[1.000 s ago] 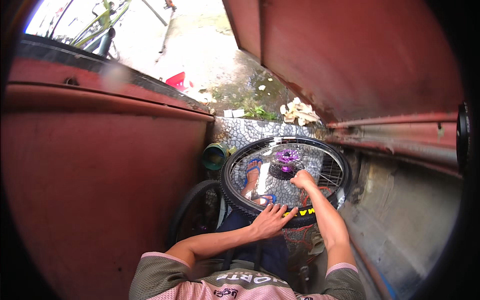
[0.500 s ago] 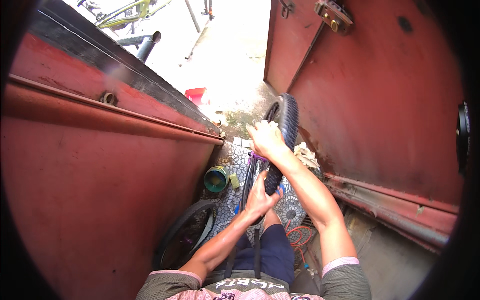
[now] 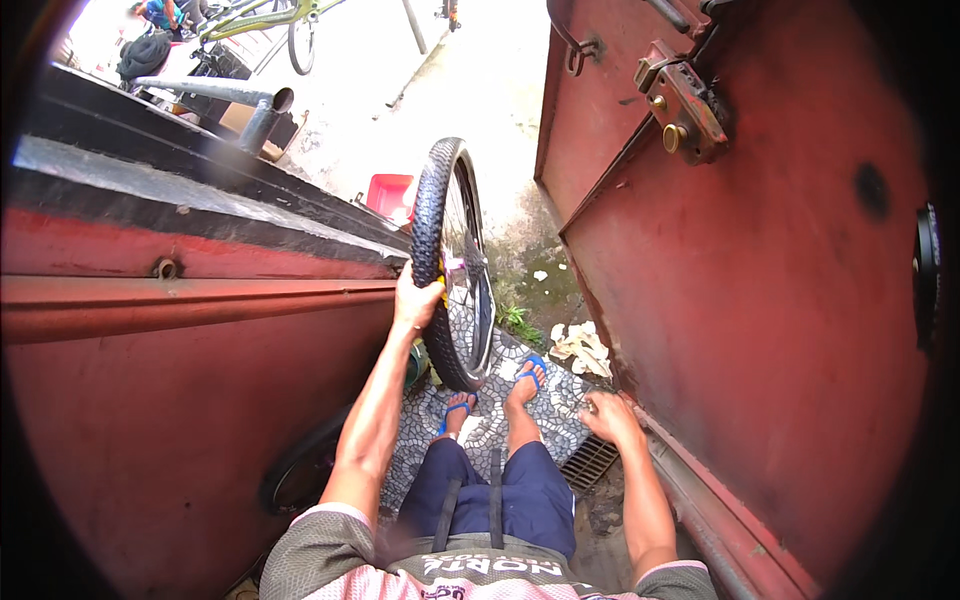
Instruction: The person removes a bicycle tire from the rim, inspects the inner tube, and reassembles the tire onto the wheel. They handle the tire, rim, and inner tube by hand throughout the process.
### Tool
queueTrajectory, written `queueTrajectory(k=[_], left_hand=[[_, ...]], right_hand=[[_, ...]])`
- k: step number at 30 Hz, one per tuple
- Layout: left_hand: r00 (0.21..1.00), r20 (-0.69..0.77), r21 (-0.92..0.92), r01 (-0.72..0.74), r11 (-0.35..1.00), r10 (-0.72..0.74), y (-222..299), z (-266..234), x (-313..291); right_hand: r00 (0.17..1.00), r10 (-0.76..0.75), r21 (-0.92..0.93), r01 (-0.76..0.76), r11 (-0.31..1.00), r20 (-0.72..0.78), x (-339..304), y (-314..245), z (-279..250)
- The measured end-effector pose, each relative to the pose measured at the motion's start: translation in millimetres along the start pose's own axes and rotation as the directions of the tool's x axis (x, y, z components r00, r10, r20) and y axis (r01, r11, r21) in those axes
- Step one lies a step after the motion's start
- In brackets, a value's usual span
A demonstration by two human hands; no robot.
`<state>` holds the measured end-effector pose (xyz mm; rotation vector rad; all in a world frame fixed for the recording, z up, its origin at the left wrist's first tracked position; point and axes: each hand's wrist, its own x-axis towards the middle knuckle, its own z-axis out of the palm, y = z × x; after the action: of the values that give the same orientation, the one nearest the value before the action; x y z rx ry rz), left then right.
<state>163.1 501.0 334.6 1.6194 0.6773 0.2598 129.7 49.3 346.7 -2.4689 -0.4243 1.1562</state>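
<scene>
A bicycle wheel (image 3: 432,210) with a black knobbly tyre stands tilted in front of me, its spokes and a purple hub showing on the right side. My left hand (image 3: 415,300) is closed around its tyre on the left side, thumb toward the rim. Off to the right, away from the wheel, my right hand (image 3: 613,418) hangs near the foot of the red metal door (image 3: 760,290). Its fingers are loosely curled and apart, and I see nothing held in them. Crumpled pale cloth or paper (image 3: 582,350) lies on the ground beyond that hand.
A second wheel (image 3: 300,470) leans in shadow at the lower left. The held wheel partly hides a green bucket (image 3: 416,366). My feet in blue flip-flops stand on the mosaic floor (image 3: 560,410), near a drain grate (image 3: 590,463). Outside are a red basin (image 3: 388,192) and a yellow-green bicycle frame (image 3: 255,22).
My right hand has let go of the wheel and moved down to the right. My left hand now holds the wheel farther forward and to the left; the view has shifted.
</scene>
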Motion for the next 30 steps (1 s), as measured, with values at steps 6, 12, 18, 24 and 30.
queueTrajectory(k=[6, 12, 18, 24, 30], left_hand=[[0.998, -0.064, 0.095, 0.001, 0.995, 0.005, -48, -38, 47], [0.982, -0.18, 0.385, 0.13, 0.914, -0.064, -71, -86, 77], [0.913, -0.276, 0.759, 0.4, 0.514, -0.301, -58, -80, 57], [0.947, -0.184, 0.971, 0.134, 0.197, 0.263, -62, -68, 23], [0.934, 0.053, 0.951, -0.155, 0.267, 0.354, -38, -71, -35]], right_hand=[[0.969, 0.206, -0.018, -0.205, 0.979, 0.134, -43, 51, 12], [0.977, 0.172, 0.122, -0.187, 0.975, 0.126, -35, 43, 24], [0.987, 0.118, 0.101, -0.129, 0.986, 0.108, -26, 18, 35], [0.99, 0.121, 0.101, -0.128, 0.987, 0.075, -32, -7, 45], [0.987, 0.155, 0.065, -0.158, 0.985, 0.047, -51, -37, 70]])
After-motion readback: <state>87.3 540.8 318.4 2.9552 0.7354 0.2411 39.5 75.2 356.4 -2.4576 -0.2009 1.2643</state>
